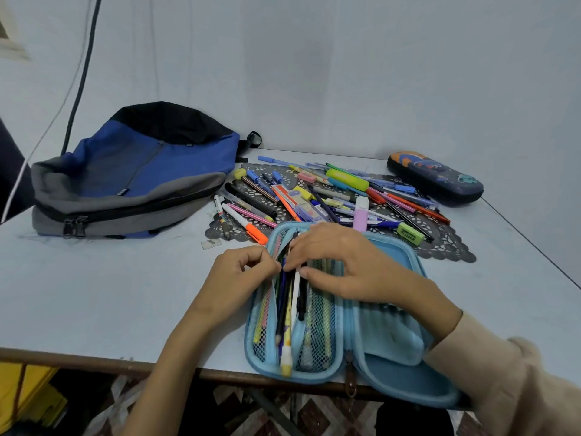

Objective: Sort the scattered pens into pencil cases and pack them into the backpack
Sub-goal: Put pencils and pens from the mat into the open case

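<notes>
Pens (287, 313) lie bundled lengthwise in the left half of the blue case (393, 382), which is spread open at the near edge of the table (110, 294), its near end overhanging that edge; mesh (320, 325) covers more pens on either side of the bundle. Left hand (242, 272) sits just left of the case with fingers curled, thumb and forefinger pinching the mesh edge beside the bundle; right hand (345, 269) reaches across the case's far end, fingers bent, forefinger and thumb closed on the bundle's upper part, a pale sleeve (509, 372) covering the forearm. Beyond the case a pile (339, 193) of loose pens, markers and erasers is strewn over a dark lace mat (446, 243); an orange-tipped marker (248, 226) lies at its near left, close to the case's far corner, and a green eraser (410, 233) at its near right. Far right, apart from the pile, a dark printed case (435, 179) lies zipped; far left a blue, grey and black backpack (135, 174) lies on its side, zip pulls together at its near end.
</notes>
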Motion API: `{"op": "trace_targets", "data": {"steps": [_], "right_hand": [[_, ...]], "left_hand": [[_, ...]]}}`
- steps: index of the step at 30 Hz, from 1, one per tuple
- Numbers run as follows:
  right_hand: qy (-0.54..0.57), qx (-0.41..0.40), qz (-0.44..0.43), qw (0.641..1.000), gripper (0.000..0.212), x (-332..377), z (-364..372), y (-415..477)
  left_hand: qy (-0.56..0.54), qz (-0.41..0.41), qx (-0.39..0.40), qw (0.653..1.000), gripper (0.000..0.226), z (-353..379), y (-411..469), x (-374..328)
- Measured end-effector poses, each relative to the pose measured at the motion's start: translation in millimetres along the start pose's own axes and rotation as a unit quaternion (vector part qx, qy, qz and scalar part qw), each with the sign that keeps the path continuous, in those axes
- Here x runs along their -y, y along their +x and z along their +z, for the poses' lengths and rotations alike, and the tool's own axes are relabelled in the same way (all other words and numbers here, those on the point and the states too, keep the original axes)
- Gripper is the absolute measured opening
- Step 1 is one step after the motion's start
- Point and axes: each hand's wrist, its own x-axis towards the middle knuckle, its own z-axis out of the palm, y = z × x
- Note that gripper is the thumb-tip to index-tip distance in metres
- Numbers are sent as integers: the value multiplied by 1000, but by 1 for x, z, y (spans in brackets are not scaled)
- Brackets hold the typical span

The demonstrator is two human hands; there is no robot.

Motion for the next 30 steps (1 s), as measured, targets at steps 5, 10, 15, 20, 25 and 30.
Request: {"op": "trace_targets", "data": {"steps": [5,10,15,20,25,30], "right_hand": [[18,43,-6,999,19,8,4,1],[14,41,-14,999,17,9,4,1],[-32,19,-48,998,13,8,2,1],[-47,16,-30,998,10,7,-1,-1],[-67,1,-20,998,19,10,-1,0],[-163,3,1,987,28,12,-3,1]], "left_hand": [[-32,-1,2,999,30,4,-2,-1],[-25,-4,10,1000,30,1,-1,0],[-30,-8,19,999,36,0,0,-1],[-10,-8,14,1000,35,-2,-1,1],[-23,-9,18,1000,33,-1,-1,1],[-22,-5,16,1000,36,0,-3,-1]]}}
